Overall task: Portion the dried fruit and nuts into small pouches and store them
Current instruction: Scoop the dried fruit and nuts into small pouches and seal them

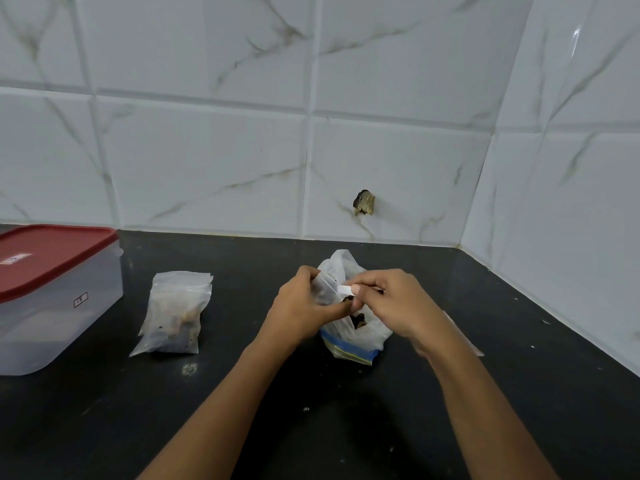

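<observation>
Small pouch (325, 289) is being held up directly above the large zip bag (353, 341), which is sitting on the tabletop (329, 427) with its blue-striped closure lying toward the person. The hands are working close together, almost touching, over the bag's open mouth. The left hand (301, 303) is gripping the small pouch from its left side, fingers curled round the film. The right hand (398, 299) is pinching a white strip (344, 289) at the pouch's right edge; whether that strip is part of the seal cannot be told. Dark pieces are showing through the pouch film and inside the bag below it.

The pouch's top edge is running left to right between the two hands, so a closing stroke would be travelling along that line. Judged from this, the step in hand is work on the pouch mouth, opening or sealing; which one is not clear.

Filled pouches (176, 313) are lying left of the large zip bag, well apart from it. The red-lidded container (52, 299) is standing farther left of the bag, lid on. The left hand is the nearer one for carrying the pouch over to it.
</observation>
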